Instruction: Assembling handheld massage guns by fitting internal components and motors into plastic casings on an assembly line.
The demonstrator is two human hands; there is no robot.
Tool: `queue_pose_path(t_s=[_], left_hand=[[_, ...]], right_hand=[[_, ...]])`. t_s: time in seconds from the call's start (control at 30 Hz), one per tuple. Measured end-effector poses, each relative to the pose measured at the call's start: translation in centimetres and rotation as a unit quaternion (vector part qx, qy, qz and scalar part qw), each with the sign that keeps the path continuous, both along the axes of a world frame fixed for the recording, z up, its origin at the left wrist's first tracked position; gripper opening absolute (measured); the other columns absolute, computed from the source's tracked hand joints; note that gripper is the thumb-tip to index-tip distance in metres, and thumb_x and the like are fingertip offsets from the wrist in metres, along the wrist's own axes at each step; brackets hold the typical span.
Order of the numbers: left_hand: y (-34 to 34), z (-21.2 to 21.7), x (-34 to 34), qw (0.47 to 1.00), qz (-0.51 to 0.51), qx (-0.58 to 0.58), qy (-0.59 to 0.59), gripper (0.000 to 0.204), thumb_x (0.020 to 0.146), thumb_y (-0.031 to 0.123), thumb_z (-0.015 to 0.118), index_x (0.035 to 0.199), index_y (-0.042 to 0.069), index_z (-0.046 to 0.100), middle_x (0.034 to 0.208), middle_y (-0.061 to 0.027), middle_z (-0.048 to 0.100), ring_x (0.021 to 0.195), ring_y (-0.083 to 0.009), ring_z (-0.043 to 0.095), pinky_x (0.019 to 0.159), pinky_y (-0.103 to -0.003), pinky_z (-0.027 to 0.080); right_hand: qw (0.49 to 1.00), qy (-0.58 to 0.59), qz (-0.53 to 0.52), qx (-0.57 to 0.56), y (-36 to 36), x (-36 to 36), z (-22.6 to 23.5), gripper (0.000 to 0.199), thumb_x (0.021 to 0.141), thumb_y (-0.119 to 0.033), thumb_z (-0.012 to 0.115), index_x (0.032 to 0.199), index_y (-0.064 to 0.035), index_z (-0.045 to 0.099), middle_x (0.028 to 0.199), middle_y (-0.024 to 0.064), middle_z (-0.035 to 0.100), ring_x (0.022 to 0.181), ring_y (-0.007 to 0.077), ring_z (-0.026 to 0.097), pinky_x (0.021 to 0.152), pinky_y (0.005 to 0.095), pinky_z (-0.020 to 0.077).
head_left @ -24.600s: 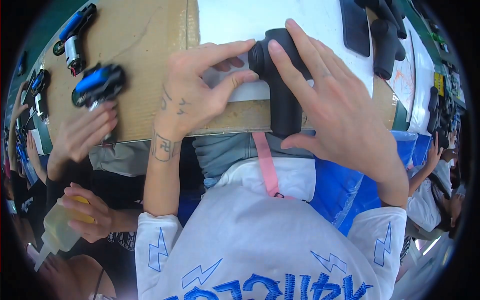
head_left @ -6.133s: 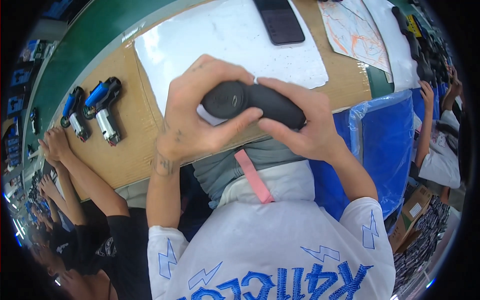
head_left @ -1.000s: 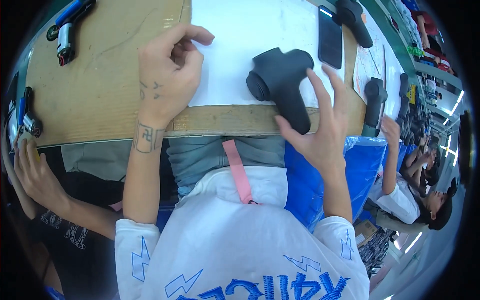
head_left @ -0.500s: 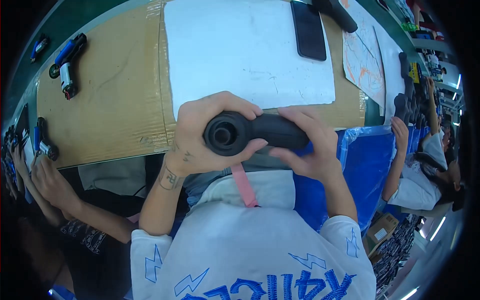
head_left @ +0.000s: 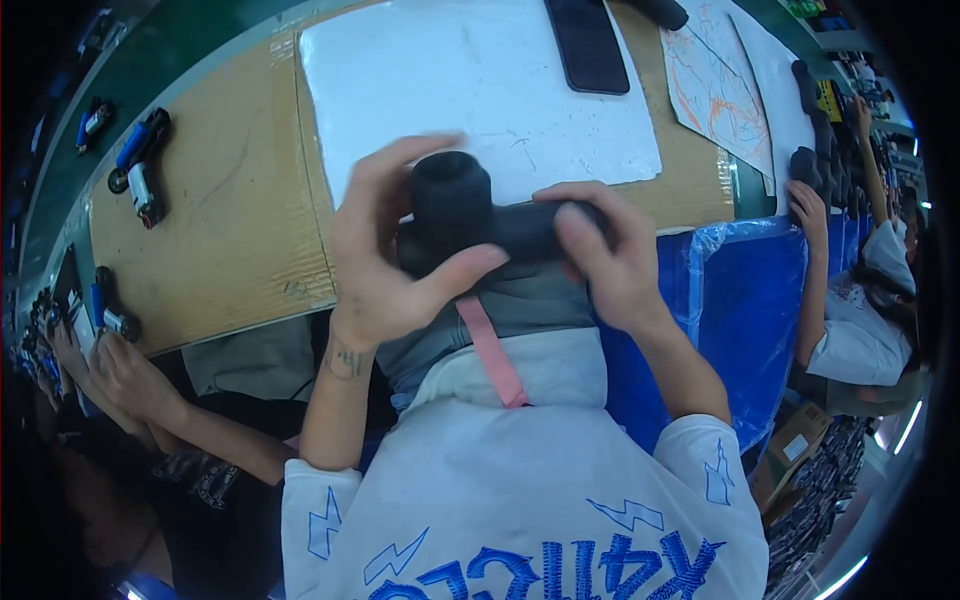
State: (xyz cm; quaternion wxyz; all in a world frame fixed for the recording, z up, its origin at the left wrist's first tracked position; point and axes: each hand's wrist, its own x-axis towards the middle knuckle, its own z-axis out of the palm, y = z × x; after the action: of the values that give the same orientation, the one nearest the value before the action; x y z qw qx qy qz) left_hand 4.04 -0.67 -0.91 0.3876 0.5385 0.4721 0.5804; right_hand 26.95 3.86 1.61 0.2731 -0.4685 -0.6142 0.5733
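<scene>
Between my hands is a black massage gun (head_left: pixel 447 212), held over the near edge of the table, with its round head end tipped upward. My left hand (head_left: pixel 375 250) curls around the head end, thumb in front and fingers behind; the fingertips are a little blurred. The handle lies in my right hand (head_left: pixel 612 245), with its thumb on top and fingers wrapped round the far side. Just beyond the massage gun lies a white sheet (head_left: pixel 400 90) with dark scuffs.
A dark phone (head_left: pixel 588 48) lies on the white sheet. Blue-and-silver motor assemblies (head_left: pixel 140 165) lie on the cardboard (head_left: pixel 230 190) at left. Marked paper (head_left: pixel 715 90) and black housings (head_left: pixel 808 165) are at right, beside blue plastic (head_left: pixel 740 300). Co-workers' hands (head_left: pixel 125 375) work on both sides.
The massage gun has turned so its open round end, which faced me, now points upward. My left hand has loosened and shifted its fingers. The view has shifted slightly.
</scene>
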Motion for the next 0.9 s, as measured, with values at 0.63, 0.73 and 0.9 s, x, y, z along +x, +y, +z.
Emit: queue_pose_path(t_s=[0.63,0.73,0.9], left_hand=[[1.8,2.6,-2.4,0.966,-0.169,0.052,0.191,0.057,0.063,0.007,0.095,0.112,0.0,0.068,0.108,-0.0188,0.073,0.101,-0.0278,0.073,0.087,-0.036,0.057],[1.6,2.1,-0.8,0.97,-0.111,0.129,0.173,0.048,0.065,0.008,0.092,0.108,0.003,0.071,0.098,-0.0153,0.075,0.089,-0.0314,0.073,0.078,-0.037,0.059],[0.7,0.9,-0.6,0.98,-0.067,0.132,0.137,0.046,0.065,0.007,0.091,0.106,0.002,0.071,0.099,-0.016,0.075,0.09,-0.0308,0.074,0.078,-0.036,0.059]], right_hand=[[0.873,-0.093,0.193,0.439,1.1,0.4,-0.5,0.054,0.087,-0.026,0.082,0.127,0.0058,0.066,0.11,0.0208,0.072,0.088,0.0339,0.072,0.073,0.0394,0.0585],[0.841,-0.079,0.153,0.514,1.5,0.3,-1.0,0.052,0.088,-0.037,0.079,0.118,0.0046,0.072,0.1,0.0166,0.072,0.082,0.0307,0.072,0.066,0.0376,0.0576],[0.854,-0.114,0.211,0.462,1.5,-0.1,0.9,0.052,0.088,-0.031,0.078,0.125,0.0035,0.069,0.102,0.0156,0.071,0.082,0.0308,0.071,0.067,0.0366,0.0569]])
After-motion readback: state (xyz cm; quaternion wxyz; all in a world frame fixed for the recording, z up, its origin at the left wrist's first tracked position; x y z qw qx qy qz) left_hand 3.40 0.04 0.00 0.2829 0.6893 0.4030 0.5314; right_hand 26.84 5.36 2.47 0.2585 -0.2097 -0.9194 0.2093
